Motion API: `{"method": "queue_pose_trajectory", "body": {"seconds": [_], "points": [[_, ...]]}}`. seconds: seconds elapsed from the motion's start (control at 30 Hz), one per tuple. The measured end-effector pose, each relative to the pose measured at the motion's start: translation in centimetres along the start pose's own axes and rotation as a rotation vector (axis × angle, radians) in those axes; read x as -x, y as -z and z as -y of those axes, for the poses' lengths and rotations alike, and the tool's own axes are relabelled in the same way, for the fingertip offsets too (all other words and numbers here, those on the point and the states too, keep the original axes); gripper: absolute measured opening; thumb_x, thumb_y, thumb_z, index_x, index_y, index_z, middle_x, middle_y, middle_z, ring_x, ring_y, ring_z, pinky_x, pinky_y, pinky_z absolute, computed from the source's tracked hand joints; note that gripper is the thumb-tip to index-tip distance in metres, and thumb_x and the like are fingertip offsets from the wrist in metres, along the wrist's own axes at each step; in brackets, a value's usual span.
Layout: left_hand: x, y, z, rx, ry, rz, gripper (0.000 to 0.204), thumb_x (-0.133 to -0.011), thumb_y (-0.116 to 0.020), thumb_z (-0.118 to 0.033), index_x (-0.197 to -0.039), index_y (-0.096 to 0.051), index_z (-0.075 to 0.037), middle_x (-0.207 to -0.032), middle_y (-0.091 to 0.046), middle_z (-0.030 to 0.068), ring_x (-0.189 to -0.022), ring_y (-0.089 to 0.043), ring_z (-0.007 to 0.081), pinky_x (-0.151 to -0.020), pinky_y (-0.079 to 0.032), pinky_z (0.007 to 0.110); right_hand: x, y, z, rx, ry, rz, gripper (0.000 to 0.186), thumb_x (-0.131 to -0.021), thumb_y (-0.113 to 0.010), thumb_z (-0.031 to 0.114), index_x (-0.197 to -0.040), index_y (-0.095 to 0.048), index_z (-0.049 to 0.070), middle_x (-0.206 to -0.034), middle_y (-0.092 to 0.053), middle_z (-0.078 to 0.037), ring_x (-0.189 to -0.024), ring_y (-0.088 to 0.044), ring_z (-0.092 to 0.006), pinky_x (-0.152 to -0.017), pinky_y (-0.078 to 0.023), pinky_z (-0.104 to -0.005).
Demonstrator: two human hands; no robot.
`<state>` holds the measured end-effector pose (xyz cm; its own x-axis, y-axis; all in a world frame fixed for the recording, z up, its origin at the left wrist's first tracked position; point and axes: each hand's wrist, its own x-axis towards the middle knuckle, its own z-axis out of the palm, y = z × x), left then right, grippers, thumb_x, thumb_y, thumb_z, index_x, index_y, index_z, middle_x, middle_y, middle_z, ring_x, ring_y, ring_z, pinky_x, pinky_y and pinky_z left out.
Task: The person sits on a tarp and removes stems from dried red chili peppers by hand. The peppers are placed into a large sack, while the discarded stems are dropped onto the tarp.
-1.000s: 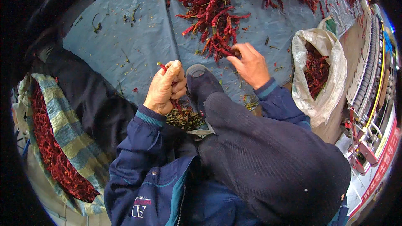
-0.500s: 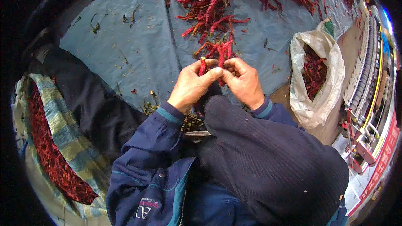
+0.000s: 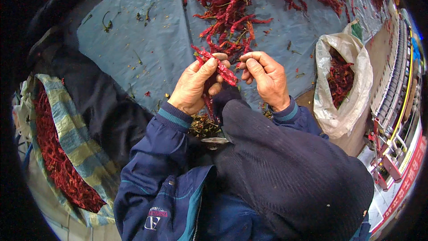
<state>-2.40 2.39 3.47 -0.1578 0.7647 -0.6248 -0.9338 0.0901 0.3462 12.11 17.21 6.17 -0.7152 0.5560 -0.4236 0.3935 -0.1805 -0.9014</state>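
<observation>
left grip [image 3: 192,85] clasps wrinkled, tapering red chilies [image 3: 226,73] — right grip [image 3: 270,80] curled, its hold i cannot tell — over creased blue sheeting [image 3: 165,35].

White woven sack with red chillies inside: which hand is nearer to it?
Right. The right hand is left of the white woven sack, apart from it; the left hand, holding a wrinkled red chilli, is farther left.
</observation>
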Motion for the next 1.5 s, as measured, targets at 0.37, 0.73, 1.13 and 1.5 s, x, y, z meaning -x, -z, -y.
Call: {"method": "queue_pose_trajectory", "body": {"seconds": [0.37,0.73,1.13,1.5], "points": [[-0.2,1.8,0.5,0.264,0.023,0.005,0.032,-0.105,-0.054,-0.033,-0.118,-0.059,-0.004,-0.097,-0.063,0.0029,-0.073,-0.055,0.0086,-0.052,-0.043,0.021,0.0,-2.4,-0.5,0.039,0.161,0.056,0.034,-0.095,-0.057,0.003,-0.13,-0.059,0.002,-0.102,-0.065,-0.005,-0.088,-0.063,-0.0116,-0.078,-0.054,-0.028],[-0.2,2.8,1.3,0.24,0.021,-0.023,0.029,-0.104,-0.056,-0.027,-0.122,-0.059,-0.004,-0.108,-0.071,0.0097,-0.084,-0.07,0.0155,-0.062,-0.056,0.026,0.2,-2.1,-0.2,0.204,0.177,0.115,0.03,-0.09,-0.075,0.009,-0.117,-0.064,0.002,-0.098,-0.073,-0.006,-0.085,-0.068,-0.0103,-0.073,-0.056,-0.0267],[1.1,4.8,-3.1,0.087,-0.27,-0.243,0.029,-0.104,-0.056,-0.032,-0.118,-0.062,-0.007,-0.111,-0.066,0.0089,-0.094,-0.063,0.0155,-0.066,-0.054,0.024,-0.1,2.2,-4.6,0.252,-0.074,-0.14,0.023,-0.095,-0.066,0.014,-0.115,-0.066,0.005,-0.099,-0.071,-0.007,-0.078,-0.067,-0.0124,-0.067,-0.055,-0.0284],[2.4,5.7,-0.9,0.143,-0.077,-0.162,0.011,-0.099,-0.052,-0.017,-0.109,-0.053,-0.012,-0.094,-0.055,0.0016,-0.083,-0.057,0.0144,-0.066,-0.053,0.027,-3.1,-0.7,-6.7,0.903,0.479,0.123,0.01,-0.088,-0.068,0.015,-0.097,-0.067,0.014,-0.09,-0.059,-0.006,-0.08,-0.066,-0.031,-0.065,-0.054,-0.0428]]}}
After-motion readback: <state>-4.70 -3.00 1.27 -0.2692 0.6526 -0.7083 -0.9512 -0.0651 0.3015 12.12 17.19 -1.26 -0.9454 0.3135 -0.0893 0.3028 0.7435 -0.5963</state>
